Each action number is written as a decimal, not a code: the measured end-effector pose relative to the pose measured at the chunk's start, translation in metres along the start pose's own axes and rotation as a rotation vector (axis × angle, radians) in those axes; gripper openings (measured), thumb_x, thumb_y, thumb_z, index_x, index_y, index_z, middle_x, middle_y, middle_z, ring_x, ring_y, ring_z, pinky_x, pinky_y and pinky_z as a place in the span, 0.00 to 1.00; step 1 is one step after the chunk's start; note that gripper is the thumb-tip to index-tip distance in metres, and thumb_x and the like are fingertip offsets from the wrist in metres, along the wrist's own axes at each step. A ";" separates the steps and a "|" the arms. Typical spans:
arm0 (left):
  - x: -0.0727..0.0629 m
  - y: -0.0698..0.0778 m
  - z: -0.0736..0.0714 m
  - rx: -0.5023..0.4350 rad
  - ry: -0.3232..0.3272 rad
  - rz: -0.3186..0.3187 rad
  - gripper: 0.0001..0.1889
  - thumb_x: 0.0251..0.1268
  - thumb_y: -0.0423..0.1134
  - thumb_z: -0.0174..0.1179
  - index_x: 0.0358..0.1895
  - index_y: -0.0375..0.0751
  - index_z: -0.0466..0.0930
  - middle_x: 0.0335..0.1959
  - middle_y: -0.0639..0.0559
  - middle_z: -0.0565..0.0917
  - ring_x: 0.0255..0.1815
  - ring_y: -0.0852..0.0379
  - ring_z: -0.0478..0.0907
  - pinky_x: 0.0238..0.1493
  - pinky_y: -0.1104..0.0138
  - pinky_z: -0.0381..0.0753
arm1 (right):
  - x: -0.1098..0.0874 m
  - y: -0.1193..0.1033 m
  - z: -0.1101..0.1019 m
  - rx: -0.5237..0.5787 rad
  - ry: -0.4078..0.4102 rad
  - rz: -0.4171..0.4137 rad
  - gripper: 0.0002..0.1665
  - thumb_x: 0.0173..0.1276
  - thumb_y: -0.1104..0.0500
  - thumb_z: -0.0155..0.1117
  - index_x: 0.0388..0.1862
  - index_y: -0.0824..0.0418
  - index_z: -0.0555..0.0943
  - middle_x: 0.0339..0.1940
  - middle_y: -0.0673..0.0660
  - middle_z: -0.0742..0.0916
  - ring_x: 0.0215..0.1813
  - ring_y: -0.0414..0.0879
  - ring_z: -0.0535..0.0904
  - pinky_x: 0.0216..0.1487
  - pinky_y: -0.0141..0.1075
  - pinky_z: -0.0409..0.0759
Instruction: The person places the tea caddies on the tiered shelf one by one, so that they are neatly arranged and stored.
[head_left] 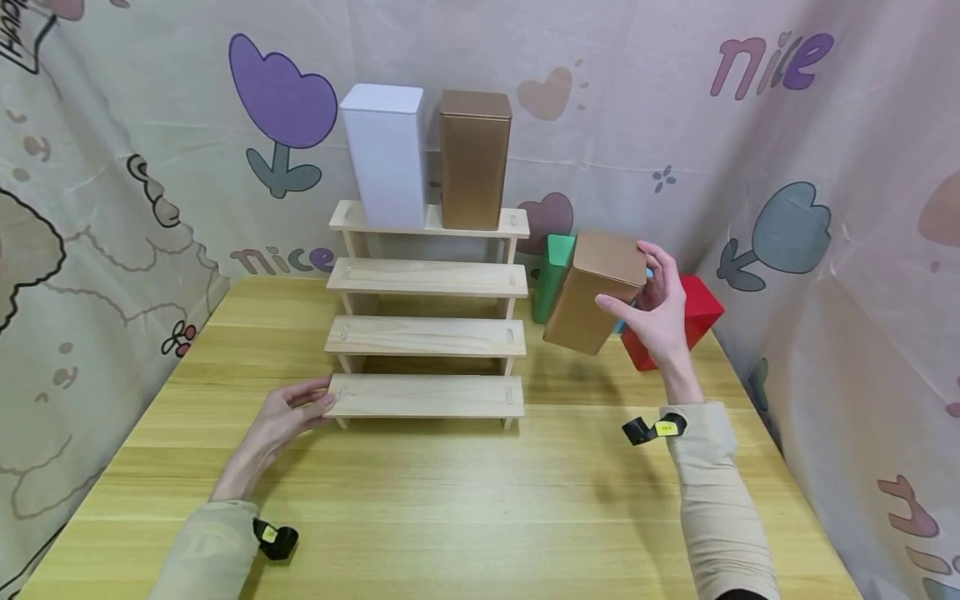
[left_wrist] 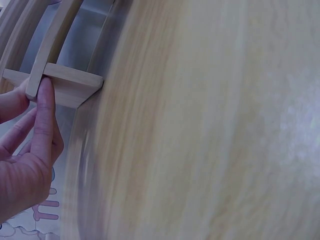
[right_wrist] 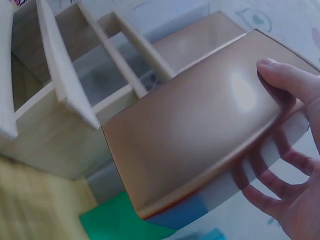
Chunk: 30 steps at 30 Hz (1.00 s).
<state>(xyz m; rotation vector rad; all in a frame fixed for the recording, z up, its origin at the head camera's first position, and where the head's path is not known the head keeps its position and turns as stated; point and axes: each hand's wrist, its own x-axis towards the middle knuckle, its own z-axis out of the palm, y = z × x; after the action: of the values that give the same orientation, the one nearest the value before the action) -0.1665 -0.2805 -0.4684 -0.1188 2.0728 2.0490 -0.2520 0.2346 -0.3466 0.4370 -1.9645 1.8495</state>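
head view: left hand (head_left: 279, 418) pinches the wooden stand (head_left: 426, 396), right hand (head_left: 662, 315) grasps a tilted brown box (head_left: 588, 302).

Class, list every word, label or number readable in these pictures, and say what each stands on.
"nice": backdrop, upper right.
"nice": backdrop, left of the wooden shelf.
Top-left lettering, backdrop: cut off, not fully readable.
Yellow labels on the black wrist devices: too small to read.
Brown box in the right hand: no text on visible sides.
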 end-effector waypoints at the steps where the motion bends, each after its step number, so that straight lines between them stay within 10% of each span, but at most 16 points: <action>1: 0.000 0.000 0.000 0.003 0.000 -0.001 0.35 0.71 0.29 0.60 0.73 0.17 0.53 0.40 0.64 0.83 0.41 0.68 0.84 0.49 0.73 0.90 | 0.001 -0.003 0.001 0.003 0.002 -0.005 0.48 0.54 0.75 0.73 0.72 0.51 0.68 0.59 0.49 0.78 0.59 0.47 0.76 0.53 0.27 0.85; 30: 0.000 0.001 0.000 0.037 0.000 -0.023 0.35 0.72 0.31 0.61 0.74 0.20 0.54 0.41 0.63 0.83 0.42 0.68 0.84 0.50 0.73 0.90 | 0.022 -0.059 0.058 -0.065 -0.095 -0.074 0.48 0.56 0.67 0.75 0.73 0.47 0.66 0.67 0.52 0.75 0.61 0.50 0.74 0.62 0.39 0.82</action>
<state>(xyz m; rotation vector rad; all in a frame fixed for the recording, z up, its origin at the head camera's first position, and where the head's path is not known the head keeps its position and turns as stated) -0.1670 -0.2800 -0.4679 -0.1357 2.0982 1.9964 -0.2472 0.1741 -0.2867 0.5799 -2.0353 1.7437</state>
